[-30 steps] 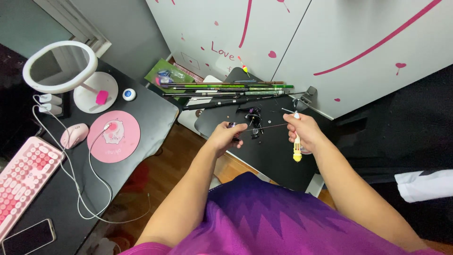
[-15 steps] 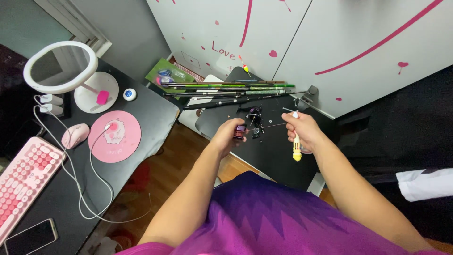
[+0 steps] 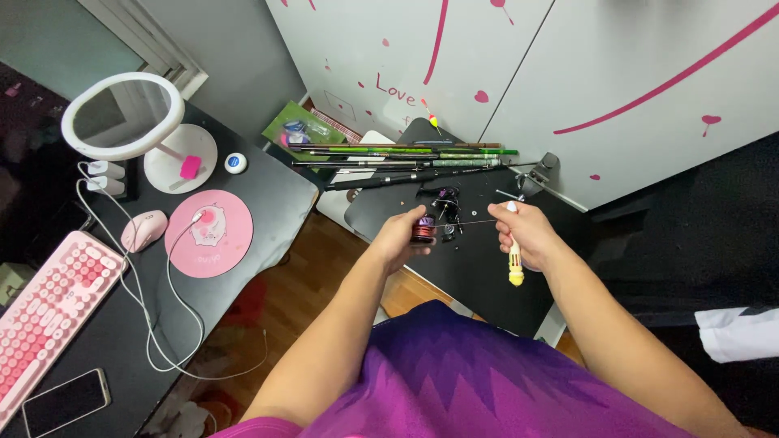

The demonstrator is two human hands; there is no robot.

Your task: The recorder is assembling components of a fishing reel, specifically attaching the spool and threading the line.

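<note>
My left hand (image 3: 399, 236) grips a small dark red and black spool (image 3: 423, 230) above a black board (image 3: 479, 268). A thin line runs from the spool rightward to my right hand (image 3: 529, 233), which pinches the line at its fingertips and also holds a thick white and yellow pen (image 3: 514, 261) pointing down. Just behind the hands a black fishing reel (image 3: 445, 200) lies on the board with small loose parts around it.
Several fishing rods (image 3: 406, 158) lie across the board's far edge by a white cabinet (image 3: 568, 73). On the black desk (image 3: 268, 195) to the left are a ring mirror (image 3: 122, 118), a pink mouse (image 3: 144, 229), a pink round pad (image 3: 209, 232), a pink keyboard (image 3: 45, 304), a phone (image 3: 65, 401) and white cables.
My left hand has lifted the spool up from beside the reel and drawn it toward me. A taut line now shows between both hands. The right hand stays in place.
</note>
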